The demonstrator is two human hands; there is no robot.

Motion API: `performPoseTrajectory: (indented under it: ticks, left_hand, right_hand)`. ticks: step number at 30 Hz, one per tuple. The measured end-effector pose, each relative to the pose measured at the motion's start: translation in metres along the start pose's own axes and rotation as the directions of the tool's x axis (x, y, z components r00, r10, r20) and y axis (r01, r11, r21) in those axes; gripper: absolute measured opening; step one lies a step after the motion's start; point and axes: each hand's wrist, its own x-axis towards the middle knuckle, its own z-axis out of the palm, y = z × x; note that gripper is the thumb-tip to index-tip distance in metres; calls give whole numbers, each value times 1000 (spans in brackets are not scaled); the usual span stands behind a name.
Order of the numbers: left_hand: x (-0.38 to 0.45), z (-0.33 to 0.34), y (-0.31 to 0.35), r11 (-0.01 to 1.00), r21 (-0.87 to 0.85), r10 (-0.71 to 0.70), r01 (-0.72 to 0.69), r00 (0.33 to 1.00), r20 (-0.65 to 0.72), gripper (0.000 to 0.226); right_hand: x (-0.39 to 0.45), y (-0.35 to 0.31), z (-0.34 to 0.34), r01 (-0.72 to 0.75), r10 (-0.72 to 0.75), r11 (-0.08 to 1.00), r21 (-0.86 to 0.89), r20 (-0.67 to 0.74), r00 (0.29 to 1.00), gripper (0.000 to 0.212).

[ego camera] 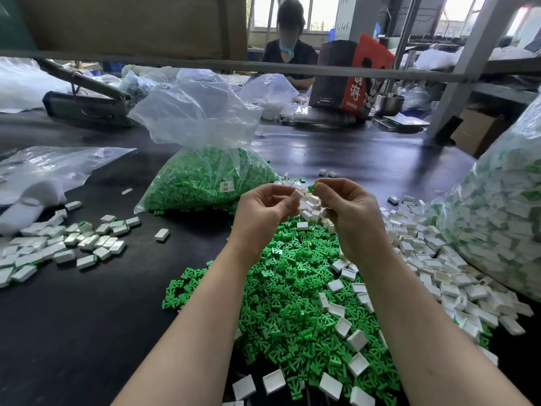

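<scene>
Both my hands are raised over the black table (87, 303), close together. My left hand (263, 209) pinches a small white rectangular shell (298, 194) at its fingertips. My right hand (348, 209) pinches a small green plastic insert (312, 187) between thumb and forefinger, just right of the white shell. Below my forearms lies a heap of loose green inserts (292, 303). Loose white shells (433, 271) are spread to the right and mixed into the green heap.
An open clear bag of green inserts (210, 183) stands behind my hands. A large bag of finished white-green pieces (503, 206) fills the right. Finished pieces (58, 244) lie at the left beside empty plastic bags (52, 168). A person (289, 51) sits across the table near a red-black box (351, 71).
</scene>
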Motion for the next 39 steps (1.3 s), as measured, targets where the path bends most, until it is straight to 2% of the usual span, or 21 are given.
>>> performPoseTrajectory:
  ticks: [7,14,21,25,30,33,37,39]
  left_hand:
    - [-1,2,1,999,26,33,-34,999,15,6]
    - [0,1,0,998,31,46,-46,999,1,9]
    - [0,1,1,997,41,72,-72,997,8,8]
    - [0,0,1,993,70,98,-98,995,4,10]
    - [1,-5,1,966,195,155,-167,985,78,14]
    - [2,-7,-1,963,227,127,-146,987,97,12]
    - [5,-12,-5,947,314,22,-60,992,122,4]
    - [5,-13,-9,917,395,-28,-46,983,181,17]
  right_hand:
    - [0,3,5,-33,33,999,1,-14,999,17]
    - [1,7,4,-20,20,1000,-8,-11,1000,5]
    - [3,12,6,25,-25,1000,-13,-35,999,3]
    - [4,12,3,42,-44,992,-117,-14,999,11]
    - [4,6,-2,103,-62,909,-405,113,992,10]
    - [4,6,-2,121,-33,860,-495,183,983,13]
    - [3,6,-1,120,-30,896,-427,211,977,14]
    - [1,8,0,113,-16,899,-422,225,974,16]
